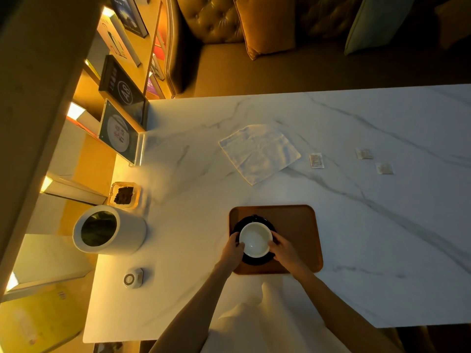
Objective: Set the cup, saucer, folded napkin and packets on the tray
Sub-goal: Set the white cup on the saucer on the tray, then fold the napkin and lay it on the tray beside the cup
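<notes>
Left hand [232, 247] and right hand [282, 247] both cupped around white cup [255, 240], fingers touching its sides. Cup sits on dark saucer [254, 259], left half of brown tray [300, 230], lower centre of frame. Napkin [259, 153] lies unfolded above tray, on marble table [382, 225]. Three packets [316, 160] scattered at right.

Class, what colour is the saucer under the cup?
Black. The saucer sits under the white cup on the brown tray, clearest in the head view.
</notes>
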